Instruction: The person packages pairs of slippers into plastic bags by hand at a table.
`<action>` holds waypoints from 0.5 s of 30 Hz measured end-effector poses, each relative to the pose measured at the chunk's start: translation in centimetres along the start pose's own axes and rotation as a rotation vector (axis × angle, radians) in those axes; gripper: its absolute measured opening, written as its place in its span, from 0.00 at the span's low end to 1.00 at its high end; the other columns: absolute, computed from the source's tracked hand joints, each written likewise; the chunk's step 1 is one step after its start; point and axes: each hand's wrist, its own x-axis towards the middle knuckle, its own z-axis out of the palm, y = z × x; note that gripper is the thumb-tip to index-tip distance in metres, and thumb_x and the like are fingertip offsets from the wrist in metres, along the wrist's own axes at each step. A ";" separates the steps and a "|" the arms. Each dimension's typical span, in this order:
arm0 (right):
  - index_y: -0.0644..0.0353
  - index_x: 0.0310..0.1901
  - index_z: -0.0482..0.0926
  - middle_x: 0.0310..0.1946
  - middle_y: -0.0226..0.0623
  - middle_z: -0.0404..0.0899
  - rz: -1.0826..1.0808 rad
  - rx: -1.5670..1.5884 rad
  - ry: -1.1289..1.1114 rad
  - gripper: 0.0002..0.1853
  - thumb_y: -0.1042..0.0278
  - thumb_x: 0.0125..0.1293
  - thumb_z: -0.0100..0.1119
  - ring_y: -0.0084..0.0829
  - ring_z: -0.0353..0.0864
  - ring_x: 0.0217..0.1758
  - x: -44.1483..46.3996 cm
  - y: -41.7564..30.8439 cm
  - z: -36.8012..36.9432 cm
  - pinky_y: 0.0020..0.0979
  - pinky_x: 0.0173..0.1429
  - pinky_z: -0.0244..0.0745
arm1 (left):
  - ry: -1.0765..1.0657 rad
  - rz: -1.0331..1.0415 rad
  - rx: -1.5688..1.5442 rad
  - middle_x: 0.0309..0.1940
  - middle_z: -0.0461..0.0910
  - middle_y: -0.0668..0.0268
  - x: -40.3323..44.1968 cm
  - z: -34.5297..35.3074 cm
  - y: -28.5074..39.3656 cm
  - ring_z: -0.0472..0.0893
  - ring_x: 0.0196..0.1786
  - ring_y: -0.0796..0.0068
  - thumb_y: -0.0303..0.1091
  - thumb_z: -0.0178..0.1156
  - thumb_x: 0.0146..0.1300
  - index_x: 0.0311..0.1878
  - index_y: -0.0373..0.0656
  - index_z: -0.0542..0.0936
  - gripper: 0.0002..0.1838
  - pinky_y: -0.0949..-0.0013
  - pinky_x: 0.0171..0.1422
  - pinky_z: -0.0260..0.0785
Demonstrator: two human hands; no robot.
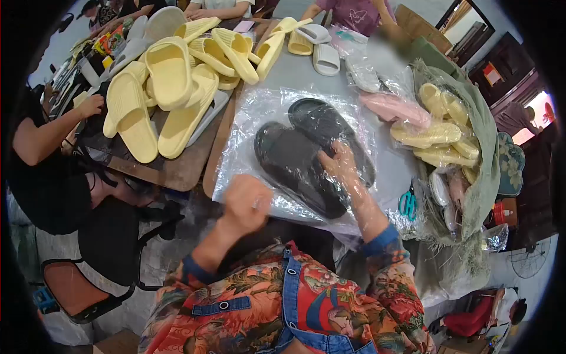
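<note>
A pair of black slippers (295, 159) lies inside a clear plastic bag (244, 127) on the grey table in front of me. My right hand (342, 164) reaches into the bag, film over its wrist, and its bent fingers grip the slippers where the two meet. Nearer me, my left hand (247, 203) is raised at the bag's front left corner. It is closed and blurred by motion; what it may hold cannot be made out. Teal-handled scissors (408, 203) lie right of the bag.
Yellow slippers (168, 71) are heaped on a brown table (177, 174) at left. A green woven sack (483, 171) with bagged slippers stands at right. A pink bagged slipper (396, 110) lies beside it. Co-workers sit at left and across; a chair (76, 286) stands at lower left.
</note>
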 end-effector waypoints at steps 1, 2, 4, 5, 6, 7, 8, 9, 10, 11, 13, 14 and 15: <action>0.67 0.32 0.72 0.28 0.49 0.73 -0.028 -0.006 -0.035 0.17 0.62 0.50 0.65 0.48 0.76 0.34 -0.4 -0.2 -0.8 0.42 0.41 0.70 | 0.089 -0.165 0.056 0.25 0.75 0.61 -0.9 -1.6 -1.7 0.76 0.30 0.61 0.31 0.60 0.57 0.30 0.39 0.76 0.06 0.61 0.38 0.68; 0.66 0.33 0.71 0.31 0.49 0.72 -0.200 -0.036 -0.010 0.16 0.64 0.51 0.64 0.49 0.74 0.36 -0.4 0.3 -1.3 0.42 0.43 0.69 | 0.154 -0.401 0.066 0.26 0.76 0.59 -1.2 -3.0 -2.9 0.77 0.30 0.62 0.33 0.59 0.60 0.33 0.38 0.76 0.08 0.62 0.38 0.69; 0.65 0.36 0.69 0.35 0.49 0.70 -0.548 -0.100 0.037 0.14 0.68 0.53 0.62 0.51 0.71 0.40 0.0 1.0 -2.1 0.43 0.46 0.67 | 0.160 -0.729 0.035 0.27 0.78 0.57 -0.9 -4.5 -3.9 0.78 0.31 0.63 0.36 0.57 0.64 0.38 0.36 0.76 0.11 0.64 0.38 0.70; 0.65 0.36 0.69 0.36 0.50 0.70 -0.582 -0.097 -0.004 0.14 0.70 0.52 0.61 0.52 0.71 0.41 0.5 1.1 -2.2 0.43 0.47 0.67 | 0.098 -0.820 -0.004 0.28 0.78 0.56 -0.8 -5.1 -3.9 0.79 0.32 0.64 0.37 0.56 0.65 0.40 0.36 0.76 0.12 0.65 0.38 0.70; 0.64 0.37 0.68 0.37 0.51 0.69 -0.616 -0.093 -0.047 0.13 0.72 0.52 0.61 0.52 0.70 0.42 1.1 1.0 -2.3 0.44 0.48 0.66 | 0.035 -0.911 -0.044 0.29 0.79 0.56 -0.7 -5.5 -3.8 0.79 0.32 0.65 0.39 0.56 0.66 0.43 0.35 0.76 0.14 0.66 0.38 0.70; 0.64 0.37 0.67 0.38 0.51 0.69 -0.650 -0.088 -0.090 0.13 0.74 0.52 0.60 0.53 0.69 0.43 1.5 0.5 -2.3 0.44 0.49 0.66 | -0.044 -0.915 -0.047 0.29 0.79 0.55 -1.5 -5.2 -4.2 0.80 0.33 0.65 0.39 0.56 0.66 0.43 0.34 0.76 0.15 0.66 0.38 0.70; 0.65 0.41 0.70 0.40 0.51 0.71 -0.574 -0.126 -0.135 0.14 0.76 0.52 0.60 0.51 0.72 0.46 1.6 -0.2 -2.5 0.43 0.52 0.67 | -0.123 -0.921 -0.050 0.29 0.79 0.55 -3.0 -4.5 -4.8 0.80 0.33 0.65 0.39 0.55 0.67 0.44 0.34 0.76 0.15 0.66 0.38 0.71; 0.65 0.44 0.71 0.42 0.50 0.72 -0.514 -0.038 -0.196 0.15 0.77 0.53 0.60 0.51 0.72 0.48 1.8 -0.4 -2.3 0.42 0.53 0.67 | -0.202 -0.925 -0.053 0.30 0.80 0.54 -3.1 -4.3 -4.2 0.81 0.34 0.65 0.40 0.55 0.67 0.45 0.33 0.76 0.16 0.66 0.39 0.71; 0.65 0.46 0.71 0.43 0.50 0.72 -0.453 0.048 -0.255 0.17 0.77 0.54 0.59 0.50 0.73 0.49 2.2 -0.4 -2.0 0.42 0.55 0.67 | -0.203 -1.023 -0.178 0.29 0.80 0.54 -2.8 -4.3 -3.2 0.81 0.33 0.60 0.39 0.57 0.65 0.43 0.33 0.76 0.16 0.63 0.39 0.71; 0.65 0.49 0.71 0.45 0.49 0.73 -0.389 0.134 -0.314 0.18 0.78 0.54 0.59 0.49 0.73 0.51 2.6 -0.4 -1.7 0.41 0.56 0.67 | -0.174 -0.932 -0.049 0.28 0.80 0.54 -2.9 -3.9 -2.8 0.81 0.32 0.58 0.38 0.57 0.65 0.42 0.33 0.76 0.15 0.61 0.38 0.71; 0.64 0.55 0.71 0.48 0.49 0.75 -0.387 0.273 -0.345 0.22 0.81 0.57 0.55 0.46 0.74 0.54 3.5 1.7 0.1 0.39 0.59 0.67 | -0.117 -0.746 0.204 0.27 0.80 0.53 -3.3 -3.6 -2.4 0.80 0.31 0.54 0.36 0.57 0.63 0.39 0.33 0.76 0.12 0.59 0.37 0.70; 0.64 0.54 0.71 0.48 0.49 0.75 -0.358 0.306 -0.362 0.21 0.81 0.57 0.54 0.46 0.74 0.54 3.9 2.4 0.7 0.39 0.59 0.67 | -0.174 -0.824 0.178 0.24 0.78 0.52 -3.0 -4.0 -2.4 0.78 0.29 0.48 0.35 0.56 0.62 0.34 0.34 0.75 0.11 0.55 0.35 0.69; 0.64 0.54 0.71 0.47 0.49 0.75 -0.329 0.338 -0.379 0.21 0.82 0.57 0.53 0.45 0.74 0.54 4.1 2.8 1.2 0.38 0.59 0.67 | -0.223 -0.863 0.212 0.24 0.78 0.52 -2.8 -4.3 -2.2 0.78 0.30 0.48 0.36 0.56 0.62 0.33 0.34 0.76 0.12 0.54 0.36 0.69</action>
